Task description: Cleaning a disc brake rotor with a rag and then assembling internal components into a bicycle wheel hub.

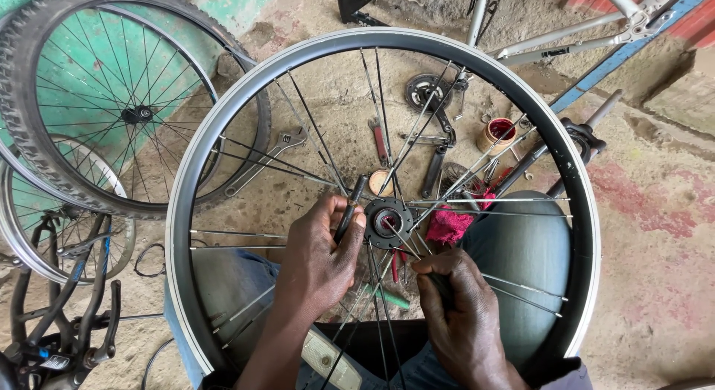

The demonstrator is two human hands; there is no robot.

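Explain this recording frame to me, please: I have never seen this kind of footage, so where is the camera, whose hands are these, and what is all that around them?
The single picture comes from a camera worn on a person's head, looking down at their own two bare hands and jeans-clad knees.

Across the lap lies a silver-rimmed bicycle wheel with thin metal spokes and no tyre. The left hand grips a slim black rod-like tool beside the black round hub. The right hand is closed around a dark handle, mostly hidden, near the lower spokes.

On the dusty concrete floor behind lie a grey adjustable wrench, a small red-filled tin, a pink rag and a black chainring crank. At left lean a tyred wheel and a bare one.
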